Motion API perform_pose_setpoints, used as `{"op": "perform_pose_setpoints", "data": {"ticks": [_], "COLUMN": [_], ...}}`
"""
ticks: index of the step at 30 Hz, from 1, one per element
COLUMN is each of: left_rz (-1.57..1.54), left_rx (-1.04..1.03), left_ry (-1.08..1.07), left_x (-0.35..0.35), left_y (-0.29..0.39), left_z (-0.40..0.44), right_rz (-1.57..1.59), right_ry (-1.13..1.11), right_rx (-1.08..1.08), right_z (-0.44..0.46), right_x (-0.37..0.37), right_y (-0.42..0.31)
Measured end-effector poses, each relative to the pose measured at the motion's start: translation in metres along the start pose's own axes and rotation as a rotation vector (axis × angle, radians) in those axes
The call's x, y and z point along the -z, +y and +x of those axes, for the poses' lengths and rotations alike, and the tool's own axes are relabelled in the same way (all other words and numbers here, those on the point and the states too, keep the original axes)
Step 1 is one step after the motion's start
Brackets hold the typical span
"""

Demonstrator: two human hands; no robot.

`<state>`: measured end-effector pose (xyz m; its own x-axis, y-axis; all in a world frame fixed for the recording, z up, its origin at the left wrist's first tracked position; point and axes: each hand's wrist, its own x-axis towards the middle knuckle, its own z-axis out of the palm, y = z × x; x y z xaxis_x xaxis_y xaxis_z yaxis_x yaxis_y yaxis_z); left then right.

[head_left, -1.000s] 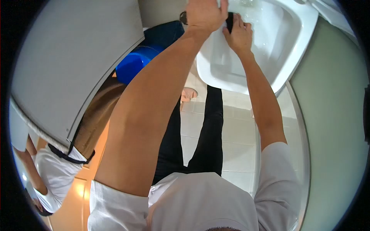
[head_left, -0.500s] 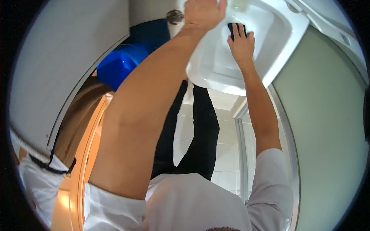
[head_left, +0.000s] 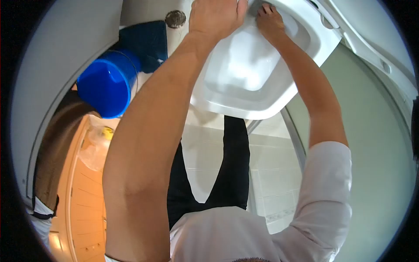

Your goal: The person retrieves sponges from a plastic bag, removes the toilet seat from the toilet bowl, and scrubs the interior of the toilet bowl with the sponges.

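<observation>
My right hand [head_left: 269, 21] is down inside the white washbasin [head_left: 257, 109], at its far end, with the fingers bent against the basin wall. The black sponge seen under these fingers a moment earlier is now almost wholly hidden by the hand. My left hand [head_left: 218, 17] is at the left rim of the basin, near the top edge of the view. Its thumb stands apart from the palm, while the other fingers are cut off by the frame, so its grip does not show.
A blue bucket [head_left: 104, 87] stands at left beside a dark blue mat [head_left: 150, 43]. A round floor drain [head_left: 175, 19] lies near my left hand. A frosted panel [head_left: 371, 131] borders the right side. Another person's brown garment [head_left: 61, 131] shows at far left.
My right hand has slid toward the far end of the basin, and the black sponge has gone out of sight beneath it. The view has shifted, showing more of the bucket.
</observation>
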<state>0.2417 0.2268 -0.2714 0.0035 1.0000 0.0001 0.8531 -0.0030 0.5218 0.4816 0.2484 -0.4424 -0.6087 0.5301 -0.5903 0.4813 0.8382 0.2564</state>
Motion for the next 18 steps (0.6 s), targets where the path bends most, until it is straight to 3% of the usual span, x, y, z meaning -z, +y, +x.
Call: {"op": "perform_pose_setpoints", "data": {"ticks": [3, 6, 8, 9, 11, 12, 14, 17, 18], "left_rz": [-0.025, -0.05, -0.048, -0.047, -0.063, -0.076, -0.077, -0.071, -0.073], "left_rx": [-0.008, 0.027, 0.025, 0.012, 0.006, 0.0, 0.007, -0.015, -0.023], "left_ry": [0.052, 0.041, 0.065, 0.08, 0.092, 0.104, 0.095, 0.138, 0.154], "left_x": [0.0, 0.003, 0.002, 0.002, 0.001, 0.002, 0.002, 0.002, 0.001], "left_y": [-0.002, 0.001, 0.001, 0.0, -0.001, -0.001, -0.001, 0.0, -0.001], "left_z": [-0.001, -0.001, -0.004, -0.003, -0.004, -0.006, -0.009, -0.003, -0.005], "right_rz": [-0.114, -0.027, -0.1, -0.107, -0.072, -0.074, 0.041, -0.152, -0.072], "right_ry": [0.126, 0.312, 0.045, 0.053, -0.208, -0.214, 0.214, 0.255, 0.251], "right_rx": [0.028, 0.041, 0.078, 0.075, 0.065, 0.07, 0.036, 0.008, 0.013], "right_z": [-0.042, -0.046, -0.009, 0.004, 0.013, 0.001, -0.032, -0.075, -0.077], "right_x": [0.026, 0.016, 0.011, 0.018, 0.026, 0.029, 0.028, 0.028, 0.032], "right_y": [0.014, 0.021, 0.015, 0.012, 0.006, 0.005, 0.009, 0.015, 0.018]}}
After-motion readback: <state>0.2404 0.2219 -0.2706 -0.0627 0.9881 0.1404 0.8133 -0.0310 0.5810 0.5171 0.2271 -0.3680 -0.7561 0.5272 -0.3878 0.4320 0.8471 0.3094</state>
